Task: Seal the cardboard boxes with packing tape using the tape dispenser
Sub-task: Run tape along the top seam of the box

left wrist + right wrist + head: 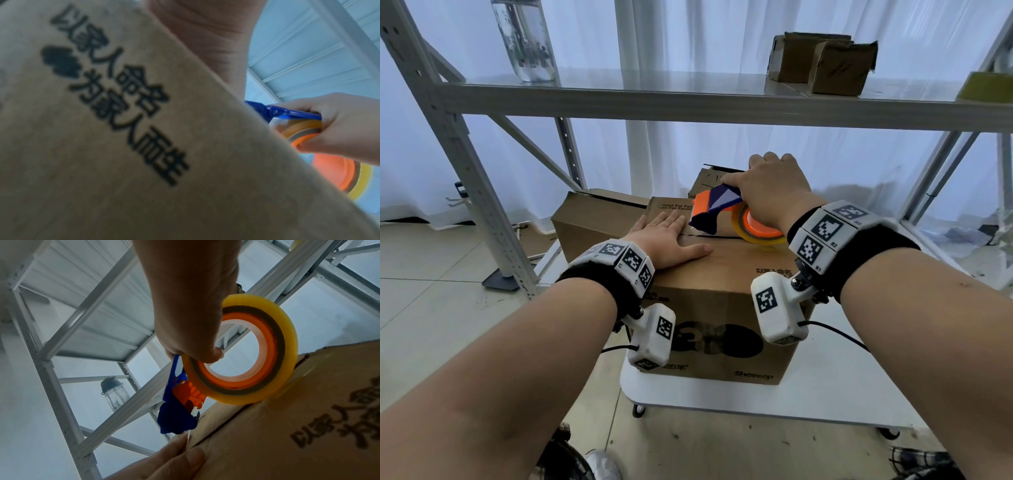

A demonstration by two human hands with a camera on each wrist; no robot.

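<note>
A brown cardboard box (726,284) with black print stands on a white cart, its top flaps folded down with a seam showing. My left hand (667,240) lies flat on the box top, fingers straight, pressing the flaps by the seam. My right hand (774,192) grips a blue and orange tape dispenser (717,209) with a yellowish tape roll (242,352); the roll rests on the box top over the seam. The left wrist view shows the printed box side (102,129) and the dispenser (287,116) in my right hand (345,123). My left hand's fingers (170,460) lie beside the seam.
A white wheeled cart (825,387) carries the box. Other cardboard boxes (599,219) stand behind it. A grey metal rack shelf (688,99) overhead holds two small boxes (822,65), a water bottle (524,41) and a tape roll (986,85). A rack post (469,192) stands left.
</note>
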